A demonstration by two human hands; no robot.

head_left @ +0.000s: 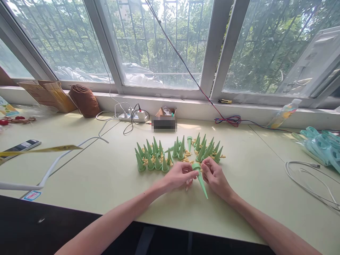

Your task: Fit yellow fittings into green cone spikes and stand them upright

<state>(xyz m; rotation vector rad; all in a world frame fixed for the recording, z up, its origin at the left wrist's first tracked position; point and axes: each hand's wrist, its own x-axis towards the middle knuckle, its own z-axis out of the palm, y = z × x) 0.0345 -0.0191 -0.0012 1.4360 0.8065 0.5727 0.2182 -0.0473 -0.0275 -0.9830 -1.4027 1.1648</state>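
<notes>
A green plant watering spike is between my hands, tip pointing down toward me and capped end up. My left hand grips it near the cap, thumb across the side. At the cap's right side, my right hand is closed in a pinch, with a bit of a small yellow valve showing by its fingertips. Beyond my hands stand several upright green spikes in a left group and a right group. Loose yellow valves lie between the groups. Another spike stands cap up behind them.
Behind the spikes sits a small open box, with a power strip and cables to its left. A phone-like device lies at left. Coiled white cable, teal scissor-like handles and a bottle are at right.
</notes>
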